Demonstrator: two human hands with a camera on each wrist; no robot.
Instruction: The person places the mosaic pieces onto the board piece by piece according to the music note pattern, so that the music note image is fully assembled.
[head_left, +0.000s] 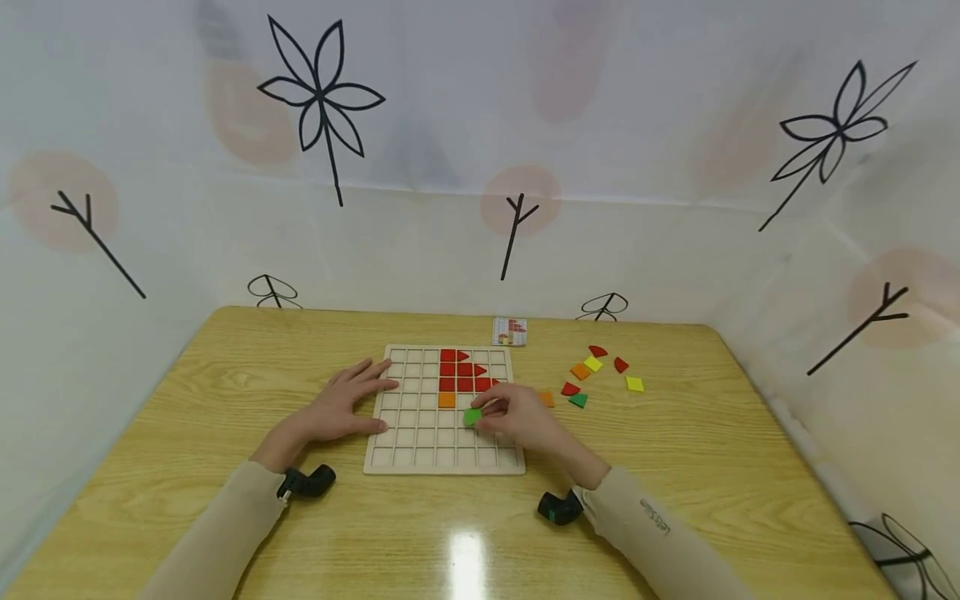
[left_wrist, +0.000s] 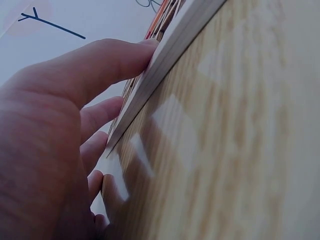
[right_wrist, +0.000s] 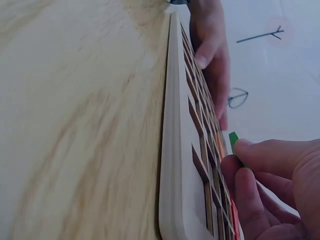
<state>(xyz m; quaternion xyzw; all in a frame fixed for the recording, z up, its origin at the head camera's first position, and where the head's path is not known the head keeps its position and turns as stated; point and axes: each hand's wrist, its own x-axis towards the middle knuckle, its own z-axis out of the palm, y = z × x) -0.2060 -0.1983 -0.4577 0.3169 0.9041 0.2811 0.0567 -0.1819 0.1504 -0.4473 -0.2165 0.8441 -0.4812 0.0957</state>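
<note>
A wooden grid board (head_left: pixel 405 457) lies on the table, its square cells edged by raised strips. Red tiles (head_left: pixel 465 383) fill cells in three stepped rows toward its far side, and one orange square tile (head_left: pixel 447 401) sits just below them. My right hand (head_left: pixel 521 417) pinches a light green tile (head_left: pixel 472 417) between thumb and fingers, over the board's right half. In the right wrist view that green tile (right_wrist: pixel 233 140) shows above the grid. My left hand (head_left: pixel 340 403) rests along the board's left edge, fingers spread, thumb touching the frame (left_wrist: pixel 165 64).
A small picture card (head_left: pixel 510 332) lies beyond the board. To the right, several loose tiles are scattered: red (head_left: pixel 621 365), yellow (head_left: pixel 635 384), orange (head_left: pixel 580 372) and dark green (head_left: pixel 578 401). Another orange tile (head_left: pixel 548 400) lies beside the right hand. A patterned cloth wall stands behind the table.
</note>
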